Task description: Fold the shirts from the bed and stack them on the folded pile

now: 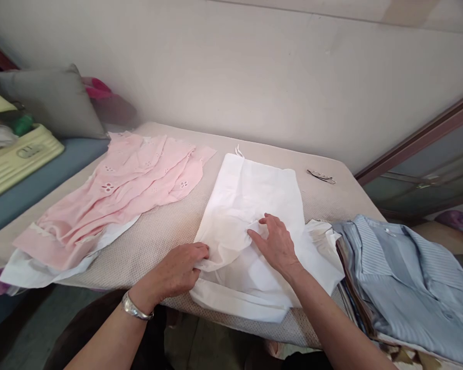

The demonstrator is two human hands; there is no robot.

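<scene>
A white garment (250, 205) lies flat on the beige padded table (158, 241), partly folded. My left hand (177, 270) pinches a fold of the white cloth at its lower left edge, with a silver bracelet on the wrist. My right hand (275, 241) rests flat on the middle of the garment, fingers spread and pressing the cloth down.
A pink eyelet garment (127, 195) lies spread over white cloth at the table's left. A stack of folded shirts with a light blue striped one (409, 277) on top sits at the right. A small metal clip (322, 176) lies near the back edge. A grey cushion (50, 100) is at far left.
</scene>
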